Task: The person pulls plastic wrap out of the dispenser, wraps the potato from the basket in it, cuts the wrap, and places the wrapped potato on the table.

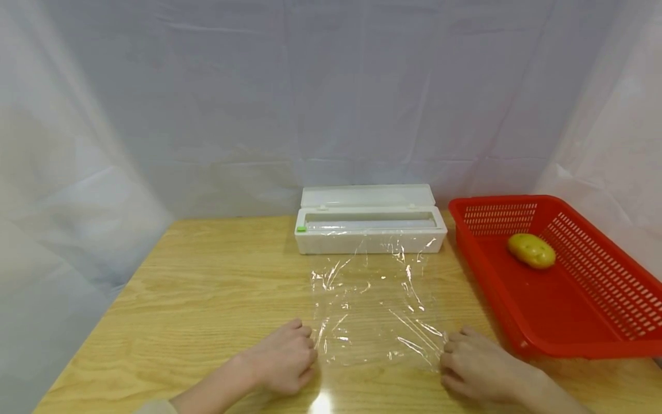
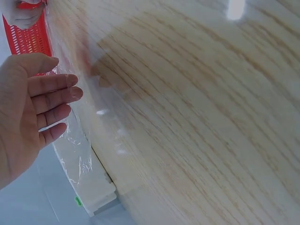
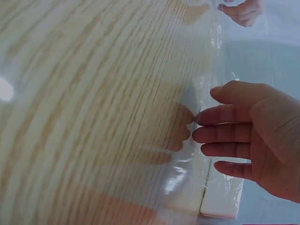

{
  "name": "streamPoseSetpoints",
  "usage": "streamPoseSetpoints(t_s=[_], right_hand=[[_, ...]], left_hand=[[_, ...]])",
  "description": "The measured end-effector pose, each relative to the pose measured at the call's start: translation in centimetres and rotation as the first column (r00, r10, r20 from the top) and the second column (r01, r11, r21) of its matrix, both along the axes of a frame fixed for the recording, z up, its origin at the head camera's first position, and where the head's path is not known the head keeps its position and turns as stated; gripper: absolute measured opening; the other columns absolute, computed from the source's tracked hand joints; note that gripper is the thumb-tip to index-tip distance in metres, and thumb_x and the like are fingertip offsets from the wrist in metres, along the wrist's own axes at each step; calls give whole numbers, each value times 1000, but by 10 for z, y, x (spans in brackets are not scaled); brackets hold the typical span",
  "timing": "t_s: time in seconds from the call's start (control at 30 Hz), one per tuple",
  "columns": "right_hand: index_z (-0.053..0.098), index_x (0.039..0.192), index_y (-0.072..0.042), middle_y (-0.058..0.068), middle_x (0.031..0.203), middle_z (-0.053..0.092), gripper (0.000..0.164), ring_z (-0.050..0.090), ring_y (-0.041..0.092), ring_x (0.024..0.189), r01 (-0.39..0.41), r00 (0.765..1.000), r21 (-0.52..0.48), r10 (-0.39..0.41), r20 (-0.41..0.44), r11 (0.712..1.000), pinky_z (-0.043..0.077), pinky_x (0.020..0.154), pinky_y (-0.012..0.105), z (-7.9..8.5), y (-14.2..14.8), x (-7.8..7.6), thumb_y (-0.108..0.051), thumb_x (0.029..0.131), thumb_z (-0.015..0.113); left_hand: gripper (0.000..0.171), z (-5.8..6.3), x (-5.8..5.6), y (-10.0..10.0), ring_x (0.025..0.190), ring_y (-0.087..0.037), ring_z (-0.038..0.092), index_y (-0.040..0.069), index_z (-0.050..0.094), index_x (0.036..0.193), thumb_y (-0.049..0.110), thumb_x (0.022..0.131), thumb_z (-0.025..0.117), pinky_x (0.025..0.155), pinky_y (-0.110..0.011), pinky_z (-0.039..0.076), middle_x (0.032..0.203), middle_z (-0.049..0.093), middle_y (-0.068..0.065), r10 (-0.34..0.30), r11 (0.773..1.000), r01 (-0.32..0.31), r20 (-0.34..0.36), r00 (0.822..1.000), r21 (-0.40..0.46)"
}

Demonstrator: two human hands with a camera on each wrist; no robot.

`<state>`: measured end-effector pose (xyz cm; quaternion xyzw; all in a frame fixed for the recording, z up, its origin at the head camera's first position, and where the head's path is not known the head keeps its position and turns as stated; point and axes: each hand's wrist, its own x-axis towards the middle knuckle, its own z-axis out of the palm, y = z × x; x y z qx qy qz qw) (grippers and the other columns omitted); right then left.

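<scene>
A sheet of clear plastic wrap (image 1: 374,313) runs from the slot of a white dispenser box (image 1: 307,246) toward me over the wooden table. My left hand (image 1: 288,357) is at the sheet's near left corner. At the near right corner is my right hand (image 1: 478,365). In the left wrist view, the left fingers (image 2: 54,98) are loosely extended, with the thumb apart from them and the film's edge by the fingertips. The right wrist view shows the right fingers (image 3: 222,133) fairly straight beside the film, thumb apart. The box's lid (image 1: 367,196) is raised at the back.
On the right stands a red plastic basket (image 1: 493,299) with slotted sides, holding a yellow potato-shaped item (image 1: 531,250). A small green piece (image 1: 301,229) sits on the dispenser's left end. Pale sheeting (image 1: 331,103) hangs behind the wooden table (image 1: 217,287) and along both sides.
</scene>
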<state>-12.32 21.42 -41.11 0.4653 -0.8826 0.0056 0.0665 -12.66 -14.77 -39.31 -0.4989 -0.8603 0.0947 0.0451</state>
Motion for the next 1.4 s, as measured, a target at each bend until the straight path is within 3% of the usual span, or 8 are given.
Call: streamPoseSetpoints(t_s=[0.23,0.47,0.73,0.83,0.97,1.13,1.4], right_hand=[[52,61,-26,-15,63,42,22,43,8,62,-81,993,-46,76,-93,996,33,60,28,-3,1,-3,-20,72,70],[53,61,-27,-15,62,40,23,43,9,61,-56,997,-43,54,-62,998,32,59,27,-6,1,-3,-16,71,71],[50,63,-26,-16,62,41,25,44,8,59,-22,1000,-50,21,-22,999,33,59,27,-7,1,-3,-14,69,71],[48,68,-24,-15,64,41,24,45,8,61,1,1000,-49,-2,-23,999,36,60,29,-6,0,-2,-20,71,72],[49,78,-20,-12,71,45,23,49,11,67,54,998,-31,-55,-21,998,41,62,33,-2,-1,-1,-32,78,69],[52,87,-17,-7,81,50,25,51,15,75,86,995,-37,-87,-44,996,44,67,38,2,-4,0,-37,81,66],[58,102,-14,5,108,54,34,52,24,97,130,989,-31,-132,-63,991,42,81,48,4,-6,2,-41,82,63]], left_hand=[[34,1,4,0,61,-6,34,21,45,52,28,82,59,66,-24,33,54,37,13,26,1000,-26,71,997,2],[35,2,7,0,58,-6,30,21,46,51,28,82,60,62,-22,30,52,33,14,36,999,-37,79,996,4],[21,0,6,-2,61,-6,38,19,58,61,20,82,61,66,-24,37,58,43,12,148,988,-152,119,982,20],[18,0,5,-2,64,-7,41,18,61,69,25,85,60,69,-26,41,62,47,11,144,989,-147,93,985,30],[20,0,2,0,70,-9,47,15,63,81,34,86,60,72,-29,43,72,54,7,109,992,-109,-1,994,59],[29,0,0,2,79,-13,52,13,63,95,40,85,60,74,-30,43,83,59,2,96,993,-88,-98,991,75],[34,1,-2,5,86,-14,51,13,59,100,43,84,61,79,-30,43,91,56,2,121,987,-108,-114,986,116]])
